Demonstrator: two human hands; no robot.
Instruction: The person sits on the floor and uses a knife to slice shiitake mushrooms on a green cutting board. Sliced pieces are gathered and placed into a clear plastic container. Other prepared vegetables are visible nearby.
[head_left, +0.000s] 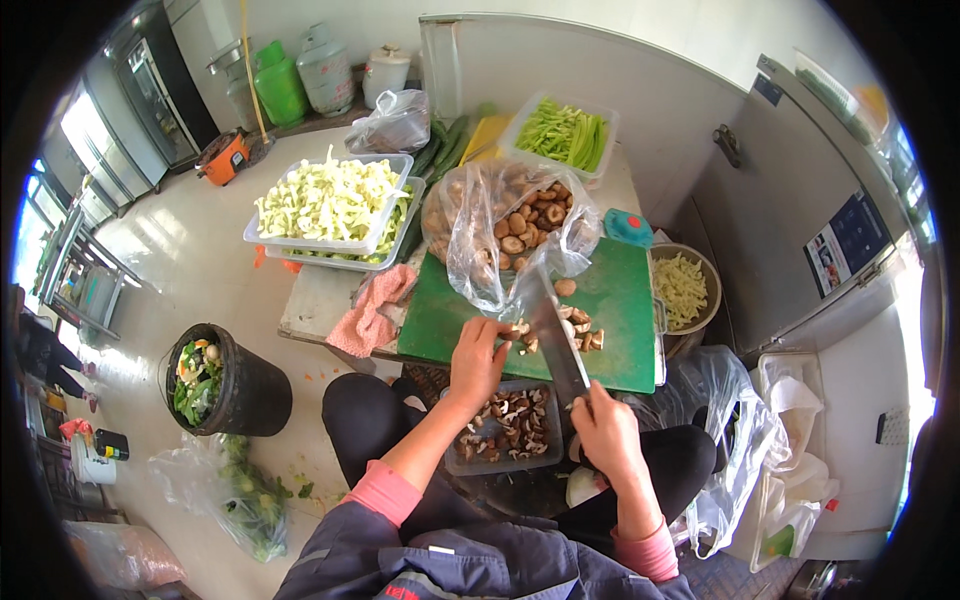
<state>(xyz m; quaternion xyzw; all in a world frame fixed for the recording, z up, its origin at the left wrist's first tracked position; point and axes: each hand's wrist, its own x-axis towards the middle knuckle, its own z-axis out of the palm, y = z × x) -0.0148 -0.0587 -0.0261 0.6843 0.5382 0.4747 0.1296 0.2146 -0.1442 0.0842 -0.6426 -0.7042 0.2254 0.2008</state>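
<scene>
My right hand (604, 427) grips the handle of a broad cleaver (556, 337), its blade over a green cutting board (622, 300). Just left of the blade, my left hand (478, 361) holds a shiitake mushroom (514, 331) on the board. Cut mushroom pieces (585, 330) lie to the right of the blade, with one small whole mushroom (565, 287) above them. At the board's far side rests an open clear plastic bag (480, 232) full of whole mushrooms (529, 221). Below the board's near edge, a plastic tub (466, 465) contains sliced mushrooms (510, 424).
Stacked tubs of pale cut vegetable (330, 202) and a pink cloth (373, 311) are at left. Behind are green strips (562, 135) in a tub and cucumbers (450, 146). A bowl (712, 300) stands right, by a steel cabinet (780, 195). A scrap bucket (259, 390) is on the floor.
</scene>
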